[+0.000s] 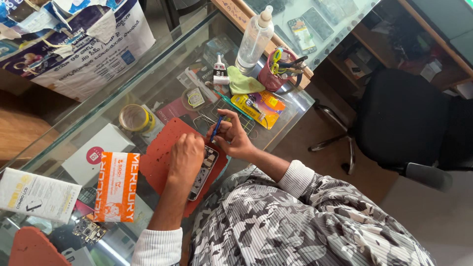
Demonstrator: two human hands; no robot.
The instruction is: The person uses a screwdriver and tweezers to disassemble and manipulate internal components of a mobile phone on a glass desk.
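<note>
Centre frame: opened phone (204, 170) on red mat (162, 152), back off, internals bare; left hand (186, 156) pressing it, fingers curled; right hand (235, 138) pinching blue screwdriver (217, 127); reassembly judged undone.

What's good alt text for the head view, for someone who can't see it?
A person's left hand steadies an opened phone on an orange mat while the right hand works on it with a blue-handled tool. Around them the glass counter holds a tape roll, spray bottle and boxes.
</note>
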